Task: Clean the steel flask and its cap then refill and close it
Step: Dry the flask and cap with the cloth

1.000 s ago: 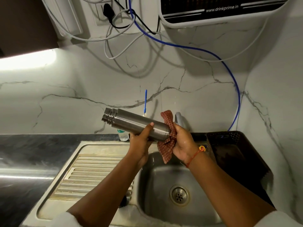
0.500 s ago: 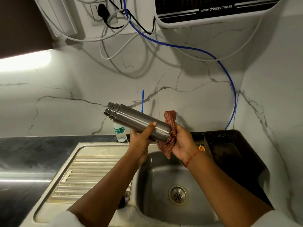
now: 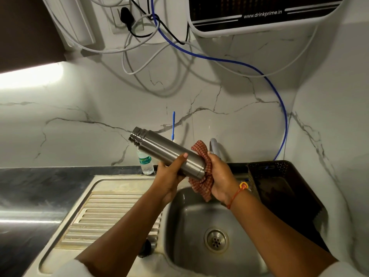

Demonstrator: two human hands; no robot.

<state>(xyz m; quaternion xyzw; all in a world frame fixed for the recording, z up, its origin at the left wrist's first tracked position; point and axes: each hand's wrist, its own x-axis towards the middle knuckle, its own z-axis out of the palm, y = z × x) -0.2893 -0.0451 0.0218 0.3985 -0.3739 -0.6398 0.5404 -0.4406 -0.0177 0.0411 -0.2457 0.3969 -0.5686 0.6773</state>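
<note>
Head view, single camera.

Steel flask (image 3: 167, 152): held in the air above the sink (image 3: 185, 226), tilted, open threaded mouth up and to the left, base down and to the right. No cap is fitted.

Left hand (image 3: 169, 176): wrapped round the flask's mid-body from below, thumb laid over the top of the barrel.

Right hand (image 3: 221, 176): fingers curled round a red checked cloth (image 3: 201, 188), which is bunched against and around the flask's base. The loose end of the cloth hangs over the basin.

Tap (image 3: 214, 145): partly hidden behind the cloth; no running water is seen.

A small dark round object (image 3: 144, 247) lies at the near edge of the sink, beside the drainboard (image 3: 111, 212). Whether it is the cap cannot be told.

A small plastic bottle (image 3: 145, 162) stands on the counter behind the flask; a dark basket (image 3: 279, 186) sits right of the basin; a water purifier (image 3: 259, 15) is mounted on the wall above.

Progress, as judged: the outside of the flask is being wiped, at the base end. Whether the inside has been washed cannot be determined. Cap cleaning is not confirmed. Refilling and closing are left to do.
</note>
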